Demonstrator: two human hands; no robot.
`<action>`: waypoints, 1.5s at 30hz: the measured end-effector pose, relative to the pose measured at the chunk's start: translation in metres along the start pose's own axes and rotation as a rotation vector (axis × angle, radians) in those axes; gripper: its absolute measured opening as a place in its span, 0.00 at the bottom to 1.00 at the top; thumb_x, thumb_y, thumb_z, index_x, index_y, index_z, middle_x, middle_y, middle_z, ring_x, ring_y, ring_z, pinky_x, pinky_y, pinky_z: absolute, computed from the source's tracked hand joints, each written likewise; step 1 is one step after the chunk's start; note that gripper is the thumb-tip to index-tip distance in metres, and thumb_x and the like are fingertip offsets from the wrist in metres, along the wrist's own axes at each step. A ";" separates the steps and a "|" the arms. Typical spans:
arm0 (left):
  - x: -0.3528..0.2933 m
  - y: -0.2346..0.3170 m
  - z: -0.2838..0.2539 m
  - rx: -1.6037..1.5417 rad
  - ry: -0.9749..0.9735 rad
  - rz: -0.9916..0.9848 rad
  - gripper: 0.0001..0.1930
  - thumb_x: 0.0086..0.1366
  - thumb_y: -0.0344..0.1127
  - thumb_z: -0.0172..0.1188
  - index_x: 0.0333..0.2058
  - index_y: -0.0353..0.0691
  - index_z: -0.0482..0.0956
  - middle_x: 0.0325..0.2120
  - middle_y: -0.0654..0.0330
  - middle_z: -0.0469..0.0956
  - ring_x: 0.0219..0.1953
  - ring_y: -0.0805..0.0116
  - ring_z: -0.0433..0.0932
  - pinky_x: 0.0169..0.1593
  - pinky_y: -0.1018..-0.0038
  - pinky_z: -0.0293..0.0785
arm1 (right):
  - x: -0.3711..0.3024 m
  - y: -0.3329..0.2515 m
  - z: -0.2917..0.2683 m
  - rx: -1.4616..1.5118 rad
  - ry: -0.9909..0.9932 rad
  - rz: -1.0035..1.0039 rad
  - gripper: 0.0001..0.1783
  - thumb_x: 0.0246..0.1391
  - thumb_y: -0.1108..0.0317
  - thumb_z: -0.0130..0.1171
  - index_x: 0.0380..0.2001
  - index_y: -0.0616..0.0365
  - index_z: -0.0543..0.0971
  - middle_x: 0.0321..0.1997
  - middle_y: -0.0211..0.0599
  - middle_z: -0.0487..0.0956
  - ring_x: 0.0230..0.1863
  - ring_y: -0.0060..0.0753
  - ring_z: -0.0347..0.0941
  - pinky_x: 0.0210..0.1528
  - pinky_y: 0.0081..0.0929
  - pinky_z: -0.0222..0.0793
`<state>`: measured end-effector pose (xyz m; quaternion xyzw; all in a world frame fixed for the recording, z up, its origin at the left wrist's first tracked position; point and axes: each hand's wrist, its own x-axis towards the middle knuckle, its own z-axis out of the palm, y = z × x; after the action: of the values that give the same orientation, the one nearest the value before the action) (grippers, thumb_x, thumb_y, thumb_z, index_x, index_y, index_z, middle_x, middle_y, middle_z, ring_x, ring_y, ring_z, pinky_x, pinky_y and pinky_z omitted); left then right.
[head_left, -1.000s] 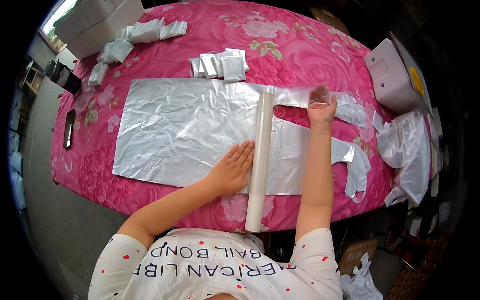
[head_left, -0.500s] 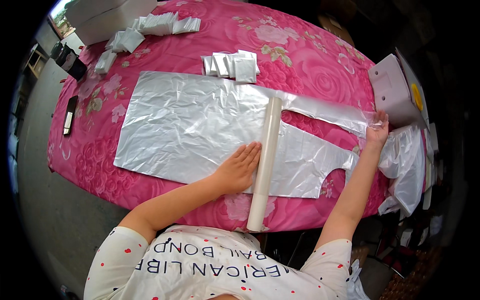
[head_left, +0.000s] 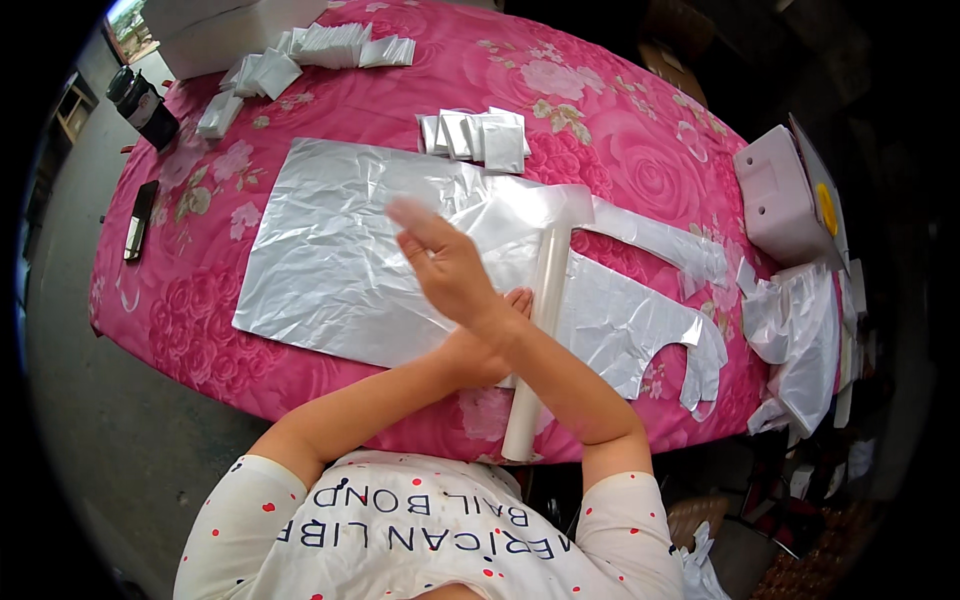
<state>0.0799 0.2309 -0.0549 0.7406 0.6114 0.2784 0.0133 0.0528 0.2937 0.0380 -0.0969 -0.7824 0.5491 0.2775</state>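
A large, thin silvery-white plastic sheet (head_left: 330, 250), cut out at its right end into strap-like parts, lies flat on the table. A pale roller-like tube (head_left: 540, 350) lies across it, its near end over the table edge. My left hand (head_left: 480, 355) rests flat on the sheet beside the tube, fingers stretched, partly covered by my right forearm. Crossing above it, my right hand (head_left: 445, 270) is over the sheet left of the tube. Its fingertips are smeared by motion, so a grip is unclear. A translucent layer of film (head_left: 545, 205) folds leftward over the tube's far end.
Several folded white packets (head_left: 475, 135) lie beyond the sheet, with more packets (head_left: 335, 45) by a white box (head_left: 230, 35). A dark bottle (head_left: 145, 105) and a phone (head_left: 140, 220) are at left. A pale box (head_left: 785, 190) and loose plastic (head_left: 795, 330) stand at right.
My right hand has swung from the strap end at far right to the left, across my left arm. A film layer now folds over the tube. My left hand stays put.
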 end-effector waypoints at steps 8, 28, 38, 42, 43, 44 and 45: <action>0.001 -0.002 0.009 0.208 -0.156 0.020 0.32 0.61 0.43 0.39 0.59 0.24 0.52 0.62 0.43 0.49 0.66 0.52 0.45 0.66 0.60 0.40 | 0.013 0.055 0.121 -0.609 -0.441 -0.053 0.25 0.55 0.60 0.50 0.55 0.59 0.67 0.64 0.53 0.57 0.67 0.57 0.44 0.66 0.45 0.42; 0.108 -0.049 -0.006 -1.493 0.254 -0.805 0.29 0.69 0.50 0.34 0.56 0.28 0.60 0.57 0.49 0.62 0.61 0.60 0.58 0.63 0.70 0.52 | -0.171 -0.006 -0.056 -0.898 -0.011 0.501 0.50 0.43 0.68 0.58 0.62 0.73 0.40 0.66 0.66 0.38 0.68 0.65 0.31 0.66 0.52 0.33; 0.120 -0.048 -0.014 -1.803 0.363 -1.163 0.29 0.69 0.49 0.33 0.54 0.25 0.59 0.54 0.47 0.63 0.58 0.61 0.61 0.62 0.69 0.56 | -0.176 -0.004 -0.064 -0.907 -0.025 0.514 0.50 0.44 0.68 0.57 0.62 0.72 0.39 0.67 0.64 0.39 0.68 0.64 0.31 0.67 0.50 0.32; 0.105 -0.047 -0.026 -1.623 0.496 -1.016 0.22 0.68 0.43 0.37 0.46 0.27 0.67 0.47 0.48 0.70 0.51 0.62 0.70 0.57 0.69 0.65 | -0.176 -0.007 -0.076 -0.810 -0.061 0.456 0.52 0.47 0.57 0.59 0.63 0.70 0.39 0.68 0.60 0.37 0.69 0.63 0.29 0.67 0.48 0.32; 0.099 -0.045 -0.034 -1.618 0.508 -0.973 0.20 0.68 0.42 0.39 0.44 0.28 0.69 0.45 0.49 0.72 0.49 0.63 0.72 0.55 0.69 0.67 | -0.178 -0.004 -0.082 -0.798 -0.083 0.412 0.52 0.47 0.54 0.59 0.63 0.69 0.39 0.68 0.59 0.37 0.69 0.62 0.30 0.67 0.47 0.32; 0.091 -0.045 -0.042 -1.561 0.482 -0.933 0.20 0.68 0.41 0.39 0.43 0.28 0.69 0.44 0.50 0.72 0.47 0.63 0.72 0.54 0.69 0.68 | -0.178 -0.001 -0.088 -0.784 -0.104 0.369 0.53 0.48 0.51 0.58 0.63 0.68 0.40 0.69 0.58 0.37 0.69 0.61 0.30 0.67 0.47 0.32; 0.081 -0.045 -0.051 -1.504 0.458 -0.894 0.19 0.68 0.41 0.39 0.43 0.29 0.70 0.43 0.50 0.73 0.46 0.63 0.73 0.53 0.69 0.68 | -0.177 0.001 -0.094 -0.775 -0.137 0.341 0.51 0.49 0.49 0.56 0.63 0.68 0.42 0.69 0.56 0.38 0.69 0.60 0.30 0.67 0.47 0.33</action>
<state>0.0260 0.3001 0.0042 0.1563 0.4865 0.7139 0.4789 0.2499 0.2885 0.0015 -0.2850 -0.9203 0.2577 0.0732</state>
